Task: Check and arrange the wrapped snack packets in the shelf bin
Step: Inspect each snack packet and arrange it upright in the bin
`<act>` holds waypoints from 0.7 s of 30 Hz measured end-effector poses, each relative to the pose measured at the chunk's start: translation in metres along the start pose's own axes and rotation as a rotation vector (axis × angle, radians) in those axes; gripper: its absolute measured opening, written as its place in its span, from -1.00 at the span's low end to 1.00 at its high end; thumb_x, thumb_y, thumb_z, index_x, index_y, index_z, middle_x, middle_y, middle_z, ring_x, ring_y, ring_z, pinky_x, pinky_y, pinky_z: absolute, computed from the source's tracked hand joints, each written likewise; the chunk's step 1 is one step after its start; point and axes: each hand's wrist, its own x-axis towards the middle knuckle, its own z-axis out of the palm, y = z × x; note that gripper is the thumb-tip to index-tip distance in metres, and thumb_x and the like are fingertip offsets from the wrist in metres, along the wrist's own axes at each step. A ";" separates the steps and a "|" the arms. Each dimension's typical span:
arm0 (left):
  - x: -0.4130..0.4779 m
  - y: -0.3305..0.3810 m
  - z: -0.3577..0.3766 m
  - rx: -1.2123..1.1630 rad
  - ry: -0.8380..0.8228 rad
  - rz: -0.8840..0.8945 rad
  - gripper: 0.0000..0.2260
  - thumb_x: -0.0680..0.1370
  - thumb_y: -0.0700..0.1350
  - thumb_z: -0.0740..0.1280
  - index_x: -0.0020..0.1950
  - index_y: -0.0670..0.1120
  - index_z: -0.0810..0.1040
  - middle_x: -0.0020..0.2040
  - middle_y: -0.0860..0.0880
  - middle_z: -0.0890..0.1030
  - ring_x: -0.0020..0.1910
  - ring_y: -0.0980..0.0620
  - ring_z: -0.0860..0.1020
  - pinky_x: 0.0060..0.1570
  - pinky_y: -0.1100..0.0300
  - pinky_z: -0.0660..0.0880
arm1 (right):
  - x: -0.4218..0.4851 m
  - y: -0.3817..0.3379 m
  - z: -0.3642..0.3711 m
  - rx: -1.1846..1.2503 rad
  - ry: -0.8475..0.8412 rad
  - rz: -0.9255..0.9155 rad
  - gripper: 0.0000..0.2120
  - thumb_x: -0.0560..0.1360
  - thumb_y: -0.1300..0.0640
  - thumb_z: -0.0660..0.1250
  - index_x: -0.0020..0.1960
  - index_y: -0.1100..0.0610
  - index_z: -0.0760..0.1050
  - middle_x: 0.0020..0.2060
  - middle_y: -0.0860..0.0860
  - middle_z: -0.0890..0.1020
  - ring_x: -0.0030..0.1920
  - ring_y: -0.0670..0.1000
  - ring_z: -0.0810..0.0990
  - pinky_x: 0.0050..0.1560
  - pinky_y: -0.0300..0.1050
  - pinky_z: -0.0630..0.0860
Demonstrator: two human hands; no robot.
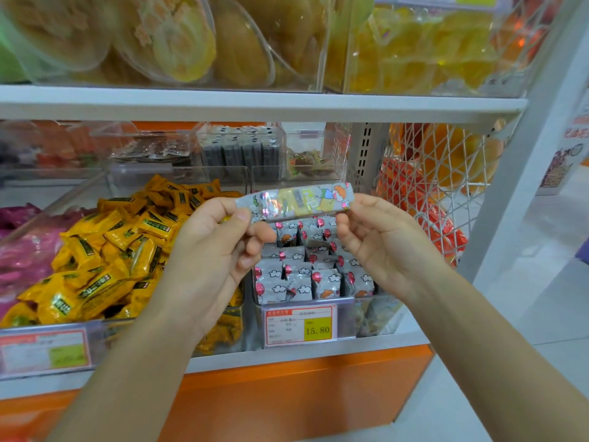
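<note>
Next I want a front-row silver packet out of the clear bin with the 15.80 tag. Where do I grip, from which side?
Pinch the front-row packet by its crimped top edge, coming straight down from above. It stands upright, packed between neighbours with the bin wall in front, so only the top looks free. The left hand and right hand hold the long packet.

Only one view is being given, so nothing is being shared. The wide-angle camera is sitting on the person's head and is looking forward and down at the shelf [318,351] from close by. It is facing the front wall of the clear bin [376,314] slightly from above, with the left hand [216,247] and the right hand [382,247] lying nearest the lens.
</note>
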 end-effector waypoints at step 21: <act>-0.004 -0.001 0.002 0.627 0.061 0.270 -0.78 0.57 -0.10 0.21 0.17 -0.01 0.54 -0.29 0.05 0.54 -0.46 0.29 0.46 -0.46 0.45 0.36 | -0.007 -0.001 -0.002 -0.734 -0.090 -0.384 -0.84 0.46 0.24 0.38 -0.07 0.00 0.60 -0.08 -0.05 0.64 -0.05 -0.08 0.64 -0.11 -0.26 0.56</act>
